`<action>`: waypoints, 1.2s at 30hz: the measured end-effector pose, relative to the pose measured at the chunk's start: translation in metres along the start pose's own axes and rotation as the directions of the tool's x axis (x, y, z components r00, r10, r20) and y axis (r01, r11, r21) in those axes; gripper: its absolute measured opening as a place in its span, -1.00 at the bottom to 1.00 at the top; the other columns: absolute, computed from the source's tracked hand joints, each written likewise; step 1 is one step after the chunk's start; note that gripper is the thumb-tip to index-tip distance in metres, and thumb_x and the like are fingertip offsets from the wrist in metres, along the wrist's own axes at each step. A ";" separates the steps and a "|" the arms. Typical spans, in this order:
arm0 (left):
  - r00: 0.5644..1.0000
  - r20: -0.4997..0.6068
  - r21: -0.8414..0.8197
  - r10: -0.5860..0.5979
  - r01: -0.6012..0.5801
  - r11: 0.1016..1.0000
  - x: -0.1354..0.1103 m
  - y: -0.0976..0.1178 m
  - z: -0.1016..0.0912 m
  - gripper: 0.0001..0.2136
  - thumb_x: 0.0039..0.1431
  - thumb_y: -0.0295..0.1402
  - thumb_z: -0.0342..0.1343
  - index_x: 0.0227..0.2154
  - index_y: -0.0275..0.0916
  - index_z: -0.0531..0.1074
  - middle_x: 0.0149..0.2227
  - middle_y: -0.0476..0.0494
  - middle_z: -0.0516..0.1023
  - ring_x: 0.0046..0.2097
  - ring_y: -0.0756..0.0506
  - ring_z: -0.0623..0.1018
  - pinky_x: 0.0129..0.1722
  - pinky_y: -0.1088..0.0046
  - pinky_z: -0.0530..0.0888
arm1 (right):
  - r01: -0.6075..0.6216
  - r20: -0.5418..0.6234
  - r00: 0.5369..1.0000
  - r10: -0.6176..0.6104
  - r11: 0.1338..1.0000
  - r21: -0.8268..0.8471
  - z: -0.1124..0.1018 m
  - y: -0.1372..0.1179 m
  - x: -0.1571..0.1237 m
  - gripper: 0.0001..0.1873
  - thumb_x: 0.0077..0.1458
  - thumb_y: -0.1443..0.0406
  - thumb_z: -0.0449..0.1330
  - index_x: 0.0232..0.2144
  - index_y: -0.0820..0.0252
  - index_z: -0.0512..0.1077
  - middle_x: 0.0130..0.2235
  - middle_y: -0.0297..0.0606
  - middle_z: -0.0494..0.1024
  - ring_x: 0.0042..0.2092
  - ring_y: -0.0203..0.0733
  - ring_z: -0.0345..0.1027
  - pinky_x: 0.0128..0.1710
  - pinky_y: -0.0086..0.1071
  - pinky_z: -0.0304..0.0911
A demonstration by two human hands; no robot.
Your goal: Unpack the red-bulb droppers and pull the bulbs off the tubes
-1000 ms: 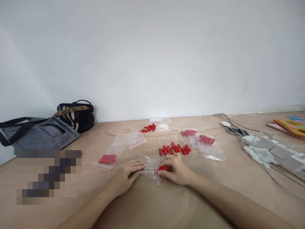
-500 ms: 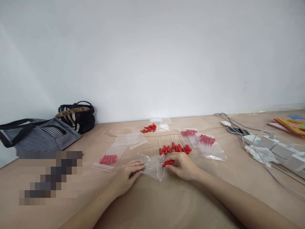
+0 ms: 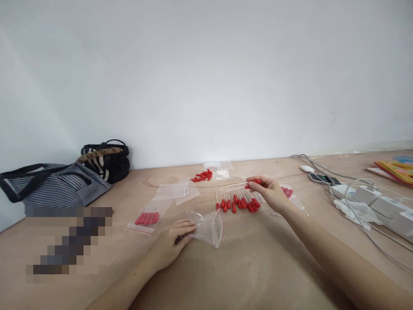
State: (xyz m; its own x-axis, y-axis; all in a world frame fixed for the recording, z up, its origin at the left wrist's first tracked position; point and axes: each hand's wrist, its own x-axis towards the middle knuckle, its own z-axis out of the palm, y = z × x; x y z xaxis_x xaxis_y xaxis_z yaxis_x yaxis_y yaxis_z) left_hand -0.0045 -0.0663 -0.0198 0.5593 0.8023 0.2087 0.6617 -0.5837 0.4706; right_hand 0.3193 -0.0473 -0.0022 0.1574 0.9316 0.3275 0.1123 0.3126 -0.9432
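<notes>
My left hand (image 3: 176, 239) rests on the table, its fingers closed on the bottom end of a clear zip bag (image 3: 206, 228). The bag's mouth gapes to the right, and I see nothing inside it. Above a row of loose droppers (image 3: 234, 207) with red rubber bulbs and thin clear stems, my right hand (image 3: 272, 193) pinches droppers (image 3: 241, 185) by their bulbs. Their stems point left; there seem to be two. Behind the right hand and wrist, a filled bag of droppers (image 3: 287, 192) is partly hidden.
To the left lies a bag of red-bulbed droppers (image 3: 147, 218), with flat clear bags (image 3: 172, 190) behind it. Loose red bulbs (image 3: 202, 175) and clear stems (image 3: 222, 174) sit near the wall. A striped bag (image 3: 64, 183) stands far left; chargers and cables (image 3: 364, 196) lie right.
My right hand has drawn the droppers out of the bag's mouth and moved up and right, over the loose row. The left hand stays on the bag.
</notes>
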 end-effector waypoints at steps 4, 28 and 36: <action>1.000 -0.012 -0.018 -0.014 0.014 1.000 -0.001 0.000 -0.001 -0.74 0.07 -0.31 0.01 -0.18 -0.09 0.47 -0.10 -0.06 0.52 -0.01 -0.15 0.44 0.02 0.18 0.35 | 0.232 -0.053 0.963 -0.265 0.911 -0.341 0.023 0.011 0.004 -0.78 0.01 0.22 0.10 -0.31 0.22 0.41 -0.32 -0.21 0.49 -0.30 -0.23 0.36 -0.24 -0.31 0.26; 0.918 -0.259 -0.315 -0.301 0.214 0.925 0.005 -0.004 0.005 -0.71 -0.01 -0.30 -0.05 -0.18 -0.23 0.21 -0.45 0.00 0.40 -0.42 -0.04 0.47 -0.39 0.43 0.41 | 0.527 0.536 0.841 -0.069 0.328 -0.784 0.084 0.012 -0.026 -0.68 -0.13 0.44 0.01 -0.24 0.25 0.33 -0.18 -0.11 0.30 -0.12 -0.09 0.15 -0.14 -0.21 -0.03; 0.784 -0.211 -0.535 -0.584 0.407 0.740 0.010 -0.032 -0.049 -0.55 -0.23 -0.16 0.19 -0.22 -0.27 0.42 -0.62 0.03 0.45 -0.52 -0.08 0.50 -0.51 0.44 0.44 | 0.555 0.547 0.830 -0.107 0.258 -0.791 0.083 0.009 -0.032 -0.65 -0.01 0.40 -0.03 -0.12 0.21 0.28 -0.15 -0.10 0.35 -0.12 -0.07 0.14 -0.14 -0.18 -0.08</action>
State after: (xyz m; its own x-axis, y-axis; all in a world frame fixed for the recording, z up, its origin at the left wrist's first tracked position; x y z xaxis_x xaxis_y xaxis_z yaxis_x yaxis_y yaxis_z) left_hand -0.0444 -0.0330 0.0090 -0.0532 0.9961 0.0701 0.4500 -0.0388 0.8922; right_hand 0.2339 -0.0590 -0.0263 -0.4182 0.8414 0.3422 0.8925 0.4508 -0.0177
